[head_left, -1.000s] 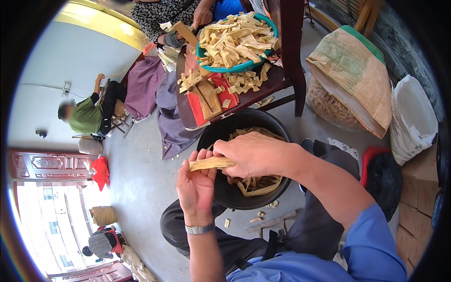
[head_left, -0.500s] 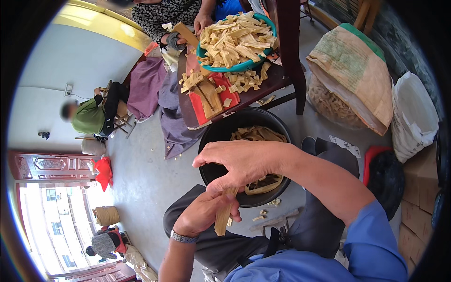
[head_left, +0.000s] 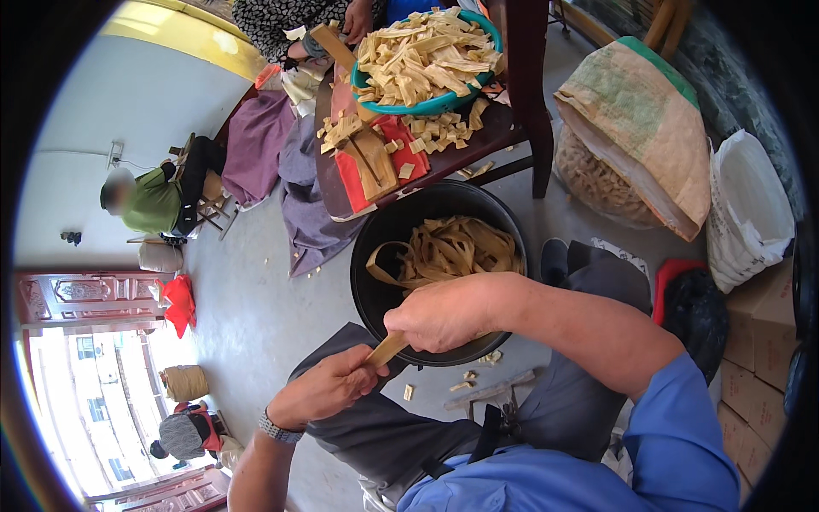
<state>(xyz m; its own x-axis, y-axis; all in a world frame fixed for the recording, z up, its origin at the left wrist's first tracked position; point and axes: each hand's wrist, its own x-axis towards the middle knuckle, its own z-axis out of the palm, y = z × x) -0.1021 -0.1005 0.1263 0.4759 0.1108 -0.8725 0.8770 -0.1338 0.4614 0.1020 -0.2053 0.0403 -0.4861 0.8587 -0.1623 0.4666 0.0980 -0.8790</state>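
A flat, tan, fibrous strip point(head_left: 388, 348) is stretched between my hands over the near left rim of a black bucket point(head_left: 362, 294). My left hand point(head_left: 328, 388), with a metal watch at the wrist, pinches its lower end. The other end is in my closed right hand point(head_left: 448, 316), whose fingers are partly hidden by its back. Long, tangled strips point(head_left: 452, 252) of the same tan colour lie curled inside the bucket, below my right forearm.
Beyond the bucket stands a dark red wooden chair point(head_left: 337, 183) bearing a slotted wooden block point(head_left: 371, 166), cut pieces and a heaped teal basin point(head_left: 409, 108). A co-worker's hand point(head_left: 358, 21) is behind it. At right are a large woven sack point(head_left: 636, 128) and a white sack point(head_left: 751, 209).
My right hand has lowered from an open, raised pose and closed on the strip. My left hand has shifted left, and the strip now spans between them.
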